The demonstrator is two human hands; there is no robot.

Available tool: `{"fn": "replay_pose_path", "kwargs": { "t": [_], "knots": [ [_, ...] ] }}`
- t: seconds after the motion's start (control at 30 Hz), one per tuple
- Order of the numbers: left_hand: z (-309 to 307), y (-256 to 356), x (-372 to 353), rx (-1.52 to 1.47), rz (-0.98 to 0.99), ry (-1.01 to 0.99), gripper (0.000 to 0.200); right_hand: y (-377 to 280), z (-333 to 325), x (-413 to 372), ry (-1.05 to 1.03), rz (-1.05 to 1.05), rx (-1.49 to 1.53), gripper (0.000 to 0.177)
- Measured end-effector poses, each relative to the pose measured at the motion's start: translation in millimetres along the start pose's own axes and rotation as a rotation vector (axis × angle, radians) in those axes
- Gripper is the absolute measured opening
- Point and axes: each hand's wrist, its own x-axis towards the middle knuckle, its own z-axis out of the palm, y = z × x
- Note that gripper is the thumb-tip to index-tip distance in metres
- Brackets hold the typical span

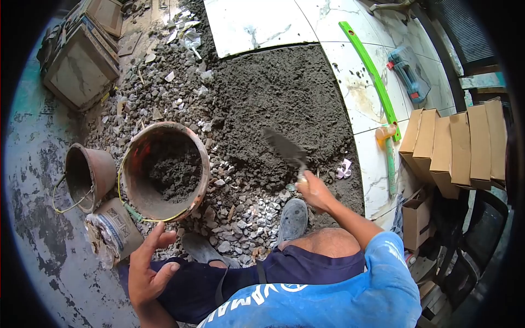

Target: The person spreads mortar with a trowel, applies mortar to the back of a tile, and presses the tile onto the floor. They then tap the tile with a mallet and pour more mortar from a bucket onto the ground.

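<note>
My right hand is wrapped round the handle of a trowel, whose blade rests on or just over a bed of dark wet mortar. The mortar lies spread beside white marbled tiles. Empty, with thumb and fingers apart, my left hand is raised near the rim of a large bucket. Inside that bucket is a heap of mortar. Its yellow handle hangs down on the near side, close to my fingertips.
A smaller bucket and a torn cement bag stand at left. Rubble covers the ground around my shoes. On the right-hand tiles lie a green level, a mallet and a blue tool. Cardboard boxes stand beyond.
</note>
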Motion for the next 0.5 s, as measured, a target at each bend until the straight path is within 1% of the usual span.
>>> {"fn": "replay_pose_path", "kwargs": {
  "t": [0.07, 0.1, 0.13, 0.17, 0.2, 0.27, 0.3, 0.33, 0.4, 0.43, 0.47, 0.5],
  "knots": [
    [-2.0, 1.8, -3.2, 0.023, 0.026, 0.003, 0.077, 10.5, 4.3, -10.7, 0.115, 0.199, 0.254, 0.031],
    [-2.7, 2.8, -3.9, 0.057, 0.032, -0.018, 0.076, -8.0, -3.0, -18.0, 0.093, 0.227, 0.342, 0.028],
    [-1.8, 3.1, -3.1, 0.088, 0.04, -0.043, 0.076, -10.3, 1.6, -15.9, 0.066, 0.118, 0.302, 0.026],
    [0.1, 3.2, -0.8, 0.083, 0.046, -0.055, 0.076, -42.6, -6.2, -17.0, -0.073, 0.203, 0.395, 0.025],
    [1.8, 3.6, 2.0, 0.058, 0.033, -0.057, 0.076, -44.4, 8.4, -7.2, -0.151, 0.123, 0.516, 0.027],
    [5.0, 3.8, 8.1, 0.034, 0.036, -0.073, 0.075, -56.0, 39.9, 20.3, -0.167, 0.036, 0.563, 0.027],
    [6.5, 3.3, 10.1, 0.001, 0.034, -0.059, 0.075, -65.2, 45.4, 31.0, -0.208, 0.095, 0.66, 0.028],
    [7.5, 3.0, 11.3, -0.03, 0.03, -0.042, 0.075, -61.8, 51.4, 41.1, -0.202, 0.111, 0.684, 0.028],
    [7.9, 0.4, 9.5, -0.056, 0.021, -0.04, 0.075, -43.0, 43.8, 41.2, -0.133, 0.205, 0.797, 0.027],
    [6.2, -0.7, 8.8, -0.088, 0.013, -0.025, 0.074, -34.4, 28.4, 31.9, -0.114, 0.244, 0.769, 0.026],
    [4.0, -1.7, 7.3, -0.085, 0.021, -0.023, 0.074, -13.8, 21.7, 25.8, -0.053, 0.278, 0.735, 0.024],
    [2.5, -3.5, 5.0, -0.087, 0.004, -0.01, 0.074, 2.6, 11.7, 18.6, -0.005, 0.34, 0.779, 0.023]
  ]
}}
